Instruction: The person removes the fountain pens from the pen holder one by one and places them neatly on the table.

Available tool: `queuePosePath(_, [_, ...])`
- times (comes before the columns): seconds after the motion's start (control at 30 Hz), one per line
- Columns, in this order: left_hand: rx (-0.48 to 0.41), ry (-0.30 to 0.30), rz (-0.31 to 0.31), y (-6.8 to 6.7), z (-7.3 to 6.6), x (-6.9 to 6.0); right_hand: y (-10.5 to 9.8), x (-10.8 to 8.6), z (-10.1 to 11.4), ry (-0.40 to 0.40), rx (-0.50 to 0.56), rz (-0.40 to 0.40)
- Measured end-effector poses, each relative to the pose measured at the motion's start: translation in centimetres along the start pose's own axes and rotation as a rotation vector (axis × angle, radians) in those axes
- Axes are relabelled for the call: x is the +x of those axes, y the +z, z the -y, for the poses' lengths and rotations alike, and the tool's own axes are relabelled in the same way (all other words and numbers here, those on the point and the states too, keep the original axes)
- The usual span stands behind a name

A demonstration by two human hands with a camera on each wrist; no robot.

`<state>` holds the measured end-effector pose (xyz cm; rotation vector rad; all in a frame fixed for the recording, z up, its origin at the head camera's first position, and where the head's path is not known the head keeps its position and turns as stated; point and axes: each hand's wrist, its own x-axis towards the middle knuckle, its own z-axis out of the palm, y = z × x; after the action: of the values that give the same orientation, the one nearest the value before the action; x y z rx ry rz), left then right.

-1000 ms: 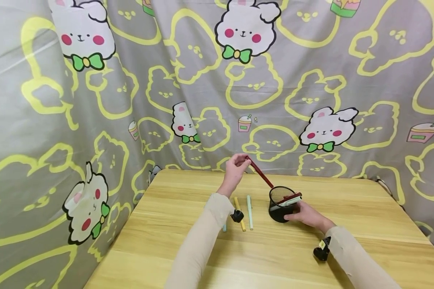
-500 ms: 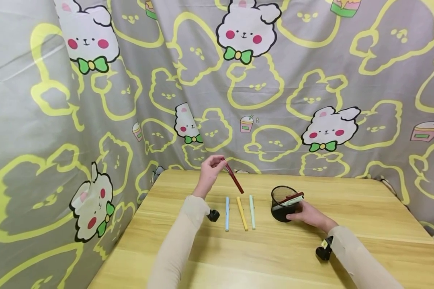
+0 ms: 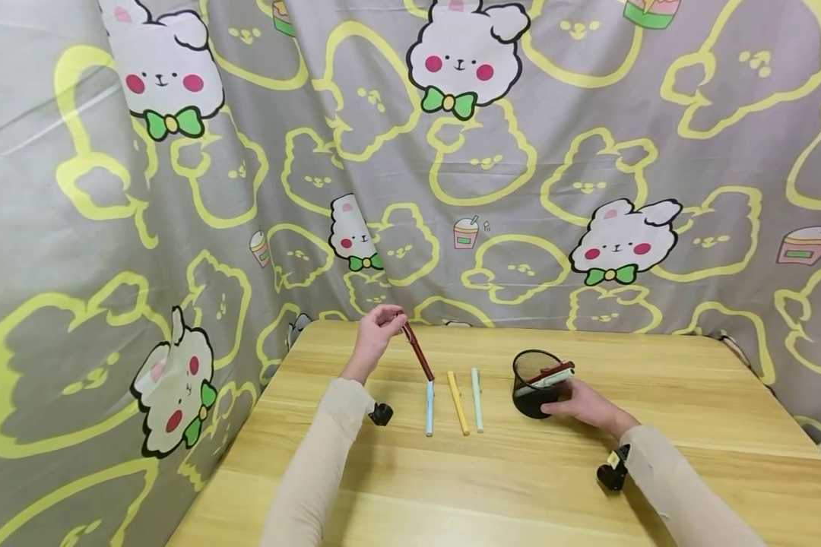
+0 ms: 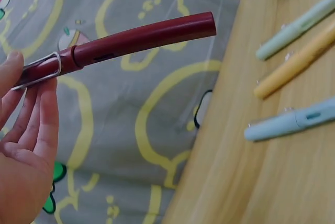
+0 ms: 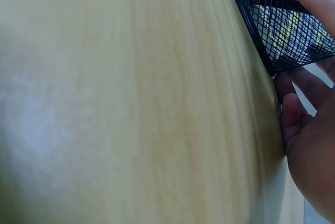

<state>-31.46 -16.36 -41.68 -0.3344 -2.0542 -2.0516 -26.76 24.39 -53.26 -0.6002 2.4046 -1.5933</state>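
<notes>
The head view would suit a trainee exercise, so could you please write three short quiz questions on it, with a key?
1. True or false: on the table, the yellow pen lies between the blue pen and the pale green pen.
2. The right hand grips: (A) the blue pen; (B) the black mesh cup; (C) the yellow pen.
3. What colour is the raised pen in the left hand?

Key: 1 true; 2 B; 3 dark red.
</notes>
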Motion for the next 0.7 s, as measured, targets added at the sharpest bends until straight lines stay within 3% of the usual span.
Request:
queuePosePath(0.27, [0.011,-0.078,-0.001,-1.3,1.2,-1.0,0.0,-0.1,0.1,-0.024,0.011,0.004])
queuePosePath(0.53, [0.021,-0.087,0.011,-1.7,2.4,-1.7,0.1,-0.1,-0.5,-0.018,0.002,0.001])
queuePosePath(0.7, [0.064,-0.123,0.063,-1.7,2.0,-2.1,-0.1,0.0,-0.4,-0.025,0.011,-0.003])
